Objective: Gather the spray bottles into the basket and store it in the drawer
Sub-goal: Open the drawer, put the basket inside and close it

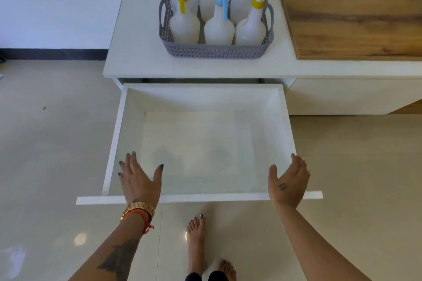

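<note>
White cabinet top (141, 61), back edge: grey basket (214, 51) holds six spray bottles (219, 29) | drawer (201, 141) open | your left hand (139, 180), right hand (288, 180) empty, spread | likely top-heavy; lift by side handles.

bright, even daylight; soft shadows; glare spots on the glossy floor (80, 238); wide-angle bending at edges.

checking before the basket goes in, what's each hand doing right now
Left hand: open, fingers spread, holding nothing, over the open drawer.
Right hand: open, holding nothing, near the drawer's right wall.
</note>
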